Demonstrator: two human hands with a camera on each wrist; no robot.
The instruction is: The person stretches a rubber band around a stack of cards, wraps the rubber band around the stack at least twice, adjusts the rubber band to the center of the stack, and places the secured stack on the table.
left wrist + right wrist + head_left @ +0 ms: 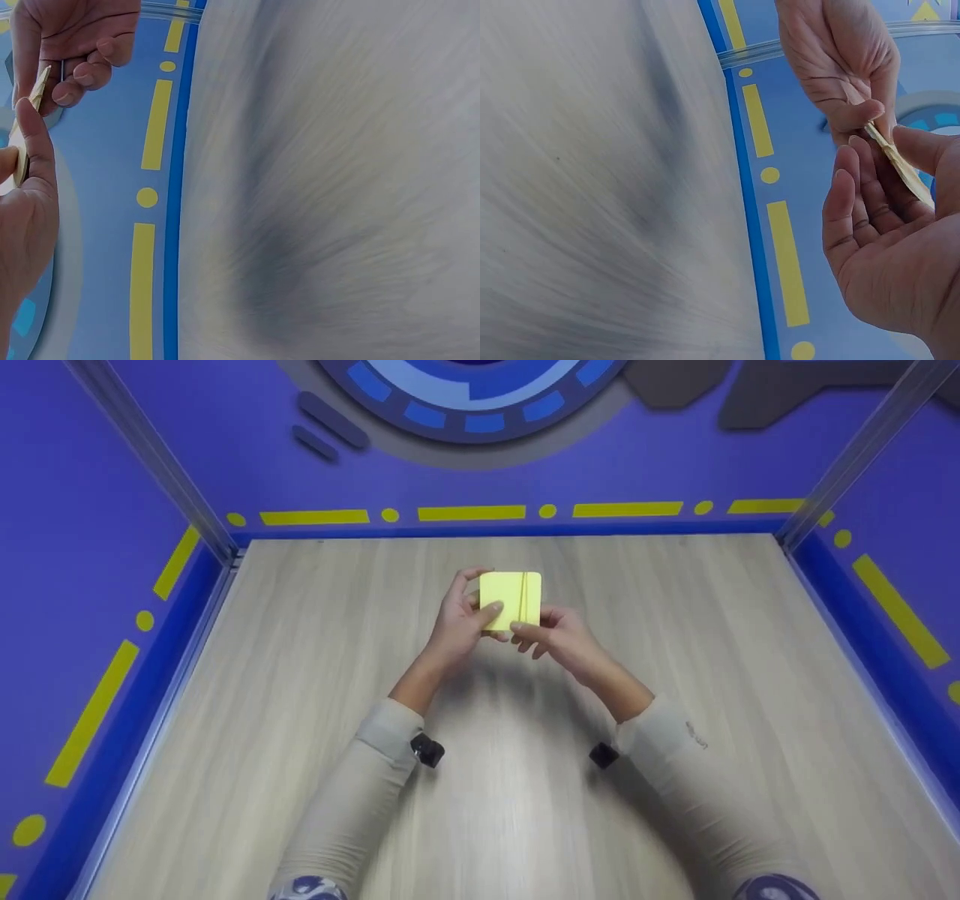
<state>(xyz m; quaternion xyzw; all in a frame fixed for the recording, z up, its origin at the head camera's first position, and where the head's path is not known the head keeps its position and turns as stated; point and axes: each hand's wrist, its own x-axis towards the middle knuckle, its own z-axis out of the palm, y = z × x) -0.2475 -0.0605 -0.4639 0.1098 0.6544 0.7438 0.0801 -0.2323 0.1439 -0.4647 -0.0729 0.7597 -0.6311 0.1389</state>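
A thin yellow square (499, 586), like a small pad or card, is held up above the table in the head view. Two strands of a yellow rubber band (523, 598) run down its right part. My left hand (459, 621) grips the left side, thumb on the front face and fingers behind. At the lower right corner, my right hand (568, 643) pinches the square and band, its thumb by the strands' lower ends. The right wrist view shows the square edge-on (904, 171); its back is mostly hidden by the fingers.
A wood-grain table (300, 675) spreads beneath both hands. Blue panels (480, 484) with yellow marks stand along its back and sides, with metal posts (161, 457) at the back corners. Small black cameras (427, 750) sit at both wrists.
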